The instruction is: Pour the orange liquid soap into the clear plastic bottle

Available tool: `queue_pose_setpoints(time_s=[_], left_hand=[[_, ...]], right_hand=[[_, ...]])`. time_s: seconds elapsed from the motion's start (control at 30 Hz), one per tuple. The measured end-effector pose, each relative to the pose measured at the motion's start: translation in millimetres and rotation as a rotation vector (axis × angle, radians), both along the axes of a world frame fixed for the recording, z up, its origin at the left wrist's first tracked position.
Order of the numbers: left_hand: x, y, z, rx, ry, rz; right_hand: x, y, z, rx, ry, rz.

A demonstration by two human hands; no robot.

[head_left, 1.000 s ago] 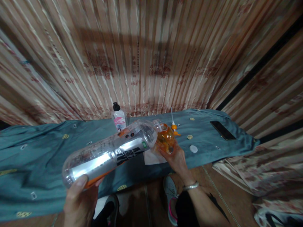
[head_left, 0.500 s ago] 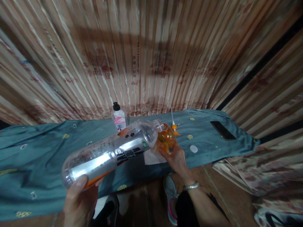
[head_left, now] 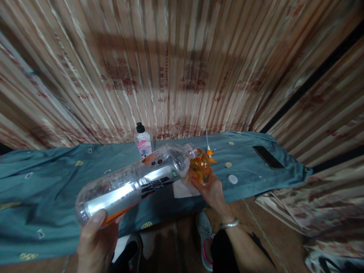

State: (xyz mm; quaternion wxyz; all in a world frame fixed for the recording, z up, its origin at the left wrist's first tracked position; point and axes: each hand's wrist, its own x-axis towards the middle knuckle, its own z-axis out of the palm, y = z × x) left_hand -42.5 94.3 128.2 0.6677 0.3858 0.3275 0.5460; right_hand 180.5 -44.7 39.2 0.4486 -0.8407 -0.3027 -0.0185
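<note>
My left hand (head_left: 98, 235) is closed around the base of a large clear plastic bottle (head_left: 122, 189) with a silver and orange label. The bottle lies tilted, its uncapped neck pointing right, right at the mouth of a small orange see-through bottle (head_left: 200, 168). My right hand (head_left: 209, 189) grips that orange bottle from the near right side. Whether liquid flows between the two necks I cannot tell. Behind the orange bottle lies an orange and white pump head with its tube (head_left: 209, 153). A round white cap (head_left: 232, 179) rests to the right.
A teal patterned cloth (head_left: 57, 197) covers the narrow table. At the back stands a clear bottle with a black cap and pink label (head_left: 143, 143). A black phone (head_left: 268, 156) lies at right, and a white paper (head_left: 183, 190) under the orange bottle. Curtains (head_left: 176, 76) hang behind.
Almost nothing differs. The large bottle's base has shifted very slightly to the right with my left hand, while my right hand and the orange bottle stay put.
</note>
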Motion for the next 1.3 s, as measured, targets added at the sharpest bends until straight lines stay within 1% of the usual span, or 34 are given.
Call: queue_pose_setpoints(time_s=[0.37,0.6,0.7,1.0,1.3], left_hand=[[-0.5,1.6,-1.3,-0.013,0.009,-0.009],[-1.6,1.0,-1.6,0.017,-0.007,-0.02],[-1.1,1.1,-1.8,0.007,0.002,-0.018],[-0.4,0.5,-0.1,0.009,-0.017,-0.018],[-2.1,0.2,0.8,-0.029,0.005,-0.002]], right_hand=[[0.0,-0.1,0.8,-0.014,-0.013,0.008],[-1.3,-0.3,2.9,-0.007,-0.01,0.002],[-1.4,-0.1,3.6,-0.007,-0.012,0.006],[-1.1,-0.4,0.9,-0.021,-0.012,-0.008],[-1.5,0.5,4.5,-0.011,0.027,-0.013]])
